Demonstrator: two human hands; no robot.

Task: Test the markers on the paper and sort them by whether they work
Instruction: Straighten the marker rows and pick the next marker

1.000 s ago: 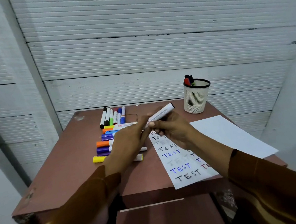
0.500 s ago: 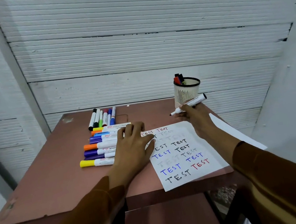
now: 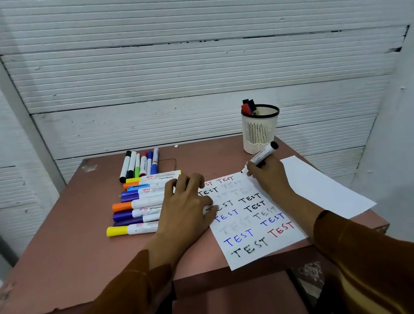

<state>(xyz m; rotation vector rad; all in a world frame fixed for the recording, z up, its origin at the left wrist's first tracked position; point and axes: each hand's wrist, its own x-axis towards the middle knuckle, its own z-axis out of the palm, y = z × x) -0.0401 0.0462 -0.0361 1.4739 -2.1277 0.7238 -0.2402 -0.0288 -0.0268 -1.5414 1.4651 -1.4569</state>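
A white test paper (image 3: 252, 230) covered with the word TEST in black, blue, red and faint grey lies on the brown table (image 3: 81, 252). My right hand (image 3: 269, 177) grips a white marker (image 3: 262, 156) with a black end, its uncapped tip at the paper's top right corner. My left hand (image 3: 186, 207) rests flat on the paper's left edge, fingers spread; whether it holds the cap cannot be told. A stack of coloured markers (image 3: 138, 205) lies just left of that hand.
Several thinner markers (image 3: 139, 164) lie at the table's back. A white mesh cup (image 3: 260, 131) holding a few markers stands at the back right. A blank white sheet (image 3: 323, 186) lies under the test paper, overhanging the right edge. A grey wall stands close behind.
One second ago both hands held the marker together above the table. They separated: the left hand came down onto the paper and the right hand carried the marker's tip to the paper's top right.
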